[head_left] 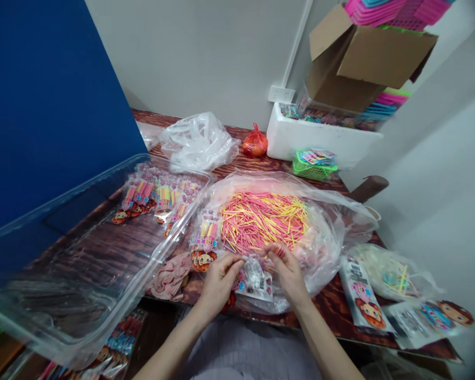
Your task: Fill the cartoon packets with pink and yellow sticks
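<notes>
My left hand (222,277) is closed in a pinch at the upper left edge of a small printed plastic pouch (257,282), which shows a barcode side. My right hand (287,272) is closed around a few short pink and yellow sticks (277,249), just right of the pouch. Directly beyond both hands lies a heap of thin pink and yellow sticks (265,219) in a large open clear bag (328,224). Left of the heap are filled pouches (206,237) with sticks showing and a cartoon head printed at the bottom.
A large clear plastic tray (150,272) at left holds several filled pouches (164,198). A crumpled pink cloth (173,277) lies beside it. Flat printed pouches (364,301) sit at right. Behind are a crumpled bag (200,140), a green basket (314,168) and a white foam box (320,134).
</notes>
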`<state>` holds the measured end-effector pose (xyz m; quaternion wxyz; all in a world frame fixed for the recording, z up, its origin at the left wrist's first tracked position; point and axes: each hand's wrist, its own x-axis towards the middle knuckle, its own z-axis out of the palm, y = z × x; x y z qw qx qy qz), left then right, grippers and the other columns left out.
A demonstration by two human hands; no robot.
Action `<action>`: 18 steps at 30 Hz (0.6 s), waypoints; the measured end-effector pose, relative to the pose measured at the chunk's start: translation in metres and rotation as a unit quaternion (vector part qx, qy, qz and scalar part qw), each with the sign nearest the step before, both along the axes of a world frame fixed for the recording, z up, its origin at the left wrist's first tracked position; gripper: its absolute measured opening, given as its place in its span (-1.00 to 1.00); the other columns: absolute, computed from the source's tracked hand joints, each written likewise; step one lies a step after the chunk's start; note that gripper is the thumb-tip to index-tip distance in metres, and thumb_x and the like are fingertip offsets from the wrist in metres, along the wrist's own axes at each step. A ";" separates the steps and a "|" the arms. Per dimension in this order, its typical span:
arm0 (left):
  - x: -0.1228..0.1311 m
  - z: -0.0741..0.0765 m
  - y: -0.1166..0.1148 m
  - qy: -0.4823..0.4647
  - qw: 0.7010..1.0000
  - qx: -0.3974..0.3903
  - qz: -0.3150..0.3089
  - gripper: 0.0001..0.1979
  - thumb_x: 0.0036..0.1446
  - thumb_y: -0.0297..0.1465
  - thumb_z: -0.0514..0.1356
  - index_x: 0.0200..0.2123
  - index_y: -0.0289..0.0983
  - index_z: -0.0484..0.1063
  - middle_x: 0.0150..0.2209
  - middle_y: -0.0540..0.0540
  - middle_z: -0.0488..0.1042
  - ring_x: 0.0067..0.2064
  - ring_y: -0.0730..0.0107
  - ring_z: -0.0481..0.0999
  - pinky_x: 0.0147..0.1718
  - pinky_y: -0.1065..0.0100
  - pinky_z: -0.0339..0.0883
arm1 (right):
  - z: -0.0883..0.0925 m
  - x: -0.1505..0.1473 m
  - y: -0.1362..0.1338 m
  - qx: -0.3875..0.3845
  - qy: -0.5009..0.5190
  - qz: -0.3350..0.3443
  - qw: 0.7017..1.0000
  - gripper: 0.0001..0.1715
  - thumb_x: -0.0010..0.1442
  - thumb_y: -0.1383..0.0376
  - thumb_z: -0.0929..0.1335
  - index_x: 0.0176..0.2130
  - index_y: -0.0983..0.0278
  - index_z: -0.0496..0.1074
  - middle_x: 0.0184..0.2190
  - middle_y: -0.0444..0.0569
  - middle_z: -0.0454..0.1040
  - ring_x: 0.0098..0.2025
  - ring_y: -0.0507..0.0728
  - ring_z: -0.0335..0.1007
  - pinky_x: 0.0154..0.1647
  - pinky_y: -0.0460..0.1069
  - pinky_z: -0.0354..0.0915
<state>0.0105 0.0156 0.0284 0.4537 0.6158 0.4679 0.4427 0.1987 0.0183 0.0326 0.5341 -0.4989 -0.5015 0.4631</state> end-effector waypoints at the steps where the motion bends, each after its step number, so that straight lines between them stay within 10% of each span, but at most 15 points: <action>1: 0.002 0.000 -0.001 0.003 1.000 -0.002 -0.003 -0.79 0.23 -0.35 0.10 -0.38 -0.27 0.48 -0.38 -0.05 0.44 -0.30 0.35 0.40 -0.28 0.39 0.22 | 0.008 -0.001 0.005 0.000 0.038 -0.012 0.999 -0.84 0.23 0.18 0.36 -0.22 0.21 0.43 -0.34 -0.08 0.55 -0.22 0.14 0.47 -0.09 0.05 0.31; 7: 0.011 0.003 0.000 -0.025 0.998 -0.053 -0.020 -0.76 0.17 -0.29 0.13 -0.45 -0.29 0.47 -0.47 -0.01 0.35 -0.38 0.38 0.33 -0.36 0.42 0.19 | 0.047 -0.017 0.030 0.005 0.198 0.011 0.980 -0.81 0.18 0.12 0.38 -0.27 0.18 0.41 -0.33 -0.06 0.58 -0.12 0.21 0.51 0.02 0.19 0.31; 18: 0.011 0.000 0.002 -0.139 0.980 -0.144 -0.011 -0.77 0.07 -0.26 0.23 -0.44 -0.32 0.52 -0.50 0.00 0.42 -0.43 0.44 0.35 -0.40 0.44 0.23 | 0.040 -0.031 0.009 -0.103 0.159 0.068 0.980 -0.74 0.14 0.09 0.40 -0.31 0.24 0.45 -0.13 0.06 0.58 0.04 0.25 0.41 0.20 0.20 0.15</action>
